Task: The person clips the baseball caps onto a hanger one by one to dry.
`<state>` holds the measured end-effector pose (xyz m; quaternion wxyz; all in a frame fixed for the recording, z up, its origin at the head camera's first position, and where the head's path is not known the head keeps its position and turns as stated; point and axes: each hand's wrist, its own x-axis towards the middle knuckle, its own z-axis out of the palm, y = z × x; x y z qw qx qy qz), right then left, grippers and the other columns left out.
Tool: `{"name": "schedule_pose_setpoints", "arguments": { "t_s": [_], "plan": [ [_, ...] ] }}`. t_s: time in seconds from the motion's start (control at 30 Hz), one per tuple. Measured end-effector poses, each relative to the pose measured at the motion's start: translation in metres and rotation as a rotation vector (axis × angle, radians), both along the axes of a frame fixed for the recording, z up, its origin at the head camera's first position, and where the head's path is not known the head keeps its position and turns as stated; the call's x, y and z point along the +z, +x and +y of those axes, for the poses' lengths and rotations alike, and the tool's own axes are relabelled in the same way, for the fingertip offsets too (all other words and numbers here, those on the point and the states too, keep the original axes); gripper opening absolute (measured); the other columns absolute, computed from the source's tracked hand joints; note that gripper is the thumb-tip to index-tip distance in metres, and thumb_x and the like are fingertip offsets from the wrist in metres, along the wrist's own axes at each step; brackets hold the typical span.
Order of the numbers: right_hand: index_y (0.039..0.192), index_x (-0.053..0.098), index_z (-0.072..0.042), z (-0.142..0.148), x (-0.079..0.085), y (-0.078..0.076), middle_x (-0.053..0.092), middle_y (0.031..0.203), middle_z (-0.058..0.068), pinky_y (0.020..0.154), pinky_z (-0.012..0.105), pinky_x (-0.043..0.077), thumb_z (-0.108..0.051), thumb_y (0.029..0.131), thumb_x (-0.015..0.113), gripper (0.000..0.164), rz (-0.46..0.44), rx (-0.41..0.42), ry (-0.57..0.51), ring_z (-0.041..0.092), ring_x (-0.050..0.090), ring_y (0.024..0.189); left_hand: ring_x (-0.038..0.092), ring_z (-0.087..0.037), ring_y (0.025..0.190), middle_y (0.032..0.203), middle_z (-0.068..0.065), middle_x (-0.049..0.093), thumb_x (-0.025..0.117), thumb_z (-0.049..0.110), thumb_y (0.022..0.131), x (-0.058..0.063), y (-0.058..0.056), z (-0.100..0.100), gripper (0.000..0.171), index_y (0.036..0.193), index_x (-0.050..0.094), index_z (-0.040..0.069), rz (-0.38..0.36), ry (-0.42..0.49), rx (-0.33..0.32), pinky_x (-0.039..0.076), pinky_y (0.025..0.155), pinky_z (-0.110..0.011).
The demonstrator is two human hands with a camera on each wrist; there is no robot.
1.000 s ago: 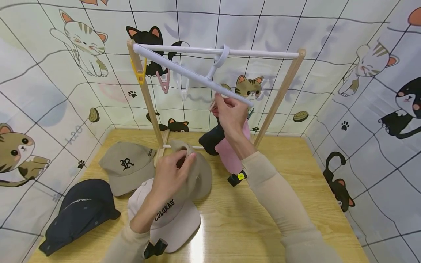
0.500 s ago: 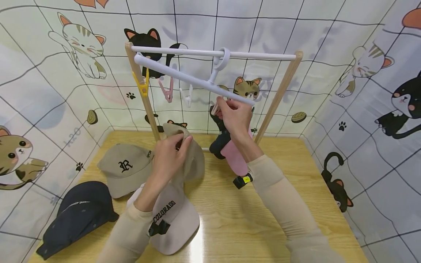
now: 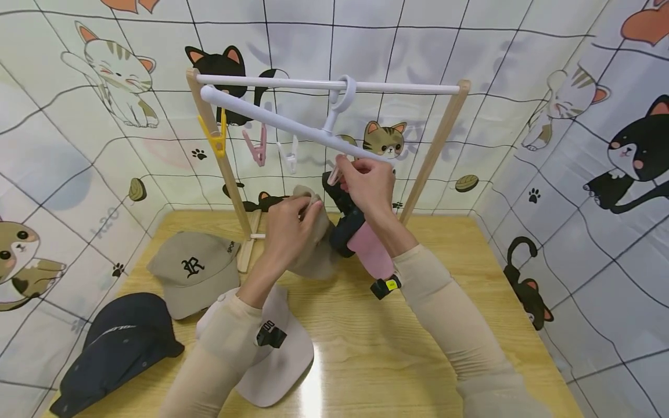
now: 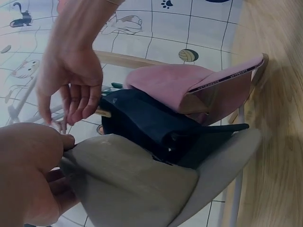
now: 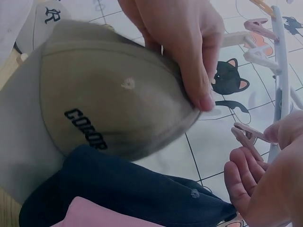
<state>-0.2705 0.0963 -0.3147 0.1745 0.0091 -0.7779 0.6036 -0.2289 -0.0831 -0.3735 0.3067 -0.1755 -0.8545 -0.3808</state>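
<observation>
My left hand pinches the back edge of an olive-khaki cap between thumb and fingers. Dark lettering shows on its front in the right wrist view. At the low end of a tilted white hanger, my right hand pinches a pale pink clothespin, its jaws spread apart. The khaki cap's edge is close to the clothespin but apart from it. Just beyond hang a navy cap and a pink cap. A wooden-coloured clip is at the navy cap's edge.
A wooden rack with a white rod carries the hanger. Yellow, pink and white clothespins dangle from its left half. On the table lie a beige cap, a black cap and a pale cap.
My left hand has lifted the khaki cap up and to the right, away from the pale cap and towards the clothespin. The right hand stays by the hanger's low end.
</observation>
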Motion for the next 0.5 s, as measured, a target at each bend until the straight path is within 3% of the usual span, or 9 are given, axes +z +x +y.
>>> {"name": "schedule_pose_setpoints", "arguments": {
  "t_s": [0.27,0.5],
  "plan": [
    [0.085,0.085,-0.012,0.001,0.002,0.001,0.081,0.080,0.012,0.064,0.030,0.054,-0.047,0.103,0.080,0.039,0.008,-0.002,0.042,0.036,0.079,0.078,0.059,-0.028,0.059,0.064,-0.010,0.057,0.077,0.020,0.109,0.000,-0.010,0.013,0.043,0.071,0.060,0.007,0.024,0.013,-0.008,0.037,0.058,-0.036],
    [0.089,0.083,-0.012,-0.001,0.002,0.002,0.076,0.071,-0.001,0.067,0.029,0.055,-0.049,0.102,0.080,0.039,0.015,-0.011,0.075,0.025,0.077,0.070,0.067,-0.033,0.063,0.070,-0.013,0.066,0.077,0.023,0.109,0.001,-0.015,0.021,0.033,0.084,0.071,0.004,0.030,0.003,0.002,0.045,0.060,-0.040]
  ]
}}
